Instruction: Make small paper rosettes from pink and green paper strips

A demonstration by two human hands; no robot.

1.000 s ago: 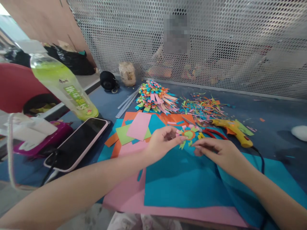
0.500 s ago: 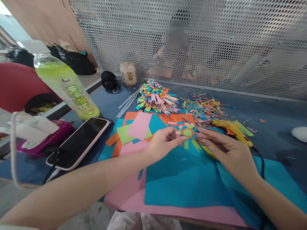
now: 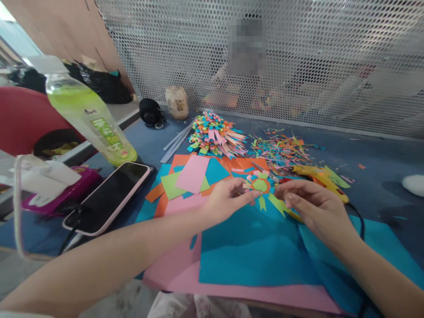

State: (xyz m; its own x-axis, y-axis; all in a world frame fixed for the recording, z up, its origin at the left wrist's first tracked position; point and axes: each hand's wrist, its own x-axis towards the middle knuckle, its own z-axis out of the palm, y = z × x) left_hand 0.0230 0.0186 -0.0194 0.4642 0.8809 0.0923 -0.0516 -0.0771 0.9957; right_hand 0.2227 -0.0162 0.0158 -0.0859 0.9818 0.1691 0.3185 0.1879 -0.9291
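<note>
My left hand pinches the edge of a small paper flower with a green centre, an orange ring and pink, green and blue strips sticking out. My right hand is just to the flower's right, its fingers curled and pinched on a yellow-green paper strip that reaches the flower. Both hands hover over a blue paper sheet that lies on a pink sheet.
A pile of finished multicoloured paper flowers and paper scraps lie further back. A yellow glue gun sits right of the hands. Left are cut paper pieces, a phone, a green drink bottle. A perforated metal screen closes the back.
My right hand rose from the blue sheet to the flower's right side and brought a yellow-green strip to it. The left hand kept its pinch on the flower.
</note>
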